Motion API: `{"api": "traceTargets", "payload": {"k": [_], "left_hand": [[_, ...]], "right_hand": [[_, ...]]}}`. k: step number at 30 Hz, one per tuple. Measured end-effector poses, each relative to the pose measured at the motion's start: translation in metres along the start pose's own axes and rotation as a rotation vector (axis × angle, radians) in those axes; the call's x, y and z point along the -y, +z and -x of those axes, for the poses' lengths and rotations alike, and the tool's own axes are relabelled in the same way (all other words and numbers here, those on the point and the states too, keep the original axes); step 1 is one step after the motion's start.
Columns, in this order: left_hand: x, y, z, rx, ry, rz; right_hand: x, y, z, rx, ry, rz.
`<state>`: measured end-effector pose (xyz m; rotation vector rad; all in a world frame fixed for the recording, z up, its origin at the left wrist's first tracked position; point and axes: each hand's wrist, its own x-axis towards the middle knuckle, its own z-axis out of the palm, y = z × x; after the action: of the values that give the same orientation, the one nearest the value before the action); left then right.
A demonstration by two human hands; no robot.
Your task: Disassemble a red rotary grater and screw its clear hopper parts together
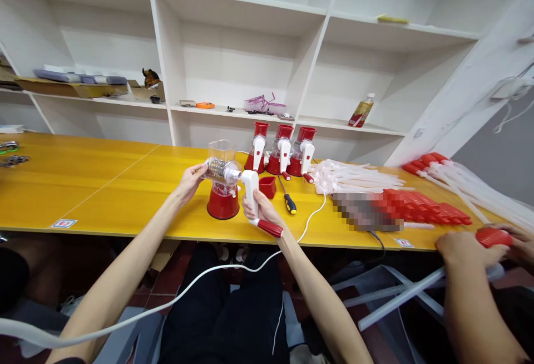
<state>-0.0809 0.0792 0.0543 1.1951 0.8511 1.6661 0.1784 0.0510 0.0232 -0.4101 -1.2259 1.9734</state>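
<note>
A rotary grater (223, 200) with a red base and a clear housing stands upright on the table in front of me. My left hand (192, 181) grips the left end of its housing, where a metal grating drum (216, 170) shows inside. In my right hand (263, 208) is the white crank handle (251, 181) with a red knob (270, 227). The crank sits at the end of the drum's shaft; whether it is fully seated I cannot tell. Just right of it lies a red hopper piece (267, 187), and beside that a screwdriver (289, 203).
Behind stand three finished-looking graters (284, 149) in a row. White plastic tubes (354, 175) and red parts (425, 208) lie to the right. A white cable (311, 216) crosses the table edge. At far right a co-worker's hands (467, 250) hold a red-ended tube. White shelves (233, 63) rise behind.
</note>
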Motion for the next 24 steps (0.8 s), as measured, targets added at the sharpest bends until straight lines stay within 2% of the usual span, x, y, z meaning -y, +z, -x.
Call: {"api": "traceTargets", "payload": {"k": [2, 5, 9, 13, 16, 19, 22, 24], "left_hand": [[-0.001, -0.004, -0.002, -0.022, -0.023, 0.021], [-0.001, -0.015, -0.009, -0.131, -0.042, 0.024], [0.005, -0.039, -0.021, -0.379, -0.071, -0.066], [0.016, -0.064, -0.027, -0.601, -0.132, -0.254], [0.023, -0.071, -0.025, -0.61, -0.162, -0.379], [0.025, -0.069, -0.02, -0.52, -0.156, -0.459], [0.021, -0.065, -0.015, -0.479, -0.089, -0.506], [0.014, -0.06, -0.008, -0.526, 0.007, -0.52]], "right_hand": [[-0.002, -0.002, 0.003, -0.016, 0.015, 0.001], [-0.003, -0.002, 0.007, -0.033, 0.037, 0.005], [-0.002, 0.002, 0.015, -0.055, 0.028, 0.026], [-0.003, 0.006, 0.027, -0.098, 0.018, 0.077], [-0.006, 0.01, 0.037, -0.131, 0.032, 0.13], [-0.008, 0.016, 0.046, -0.172, 0.036, 0.183], [-0.007, 0.022, 0.054, -0.227, 0.027, 0.235], [-0.003, 0.025, 0.058, -0.255, 0.018, 0.271]]}}
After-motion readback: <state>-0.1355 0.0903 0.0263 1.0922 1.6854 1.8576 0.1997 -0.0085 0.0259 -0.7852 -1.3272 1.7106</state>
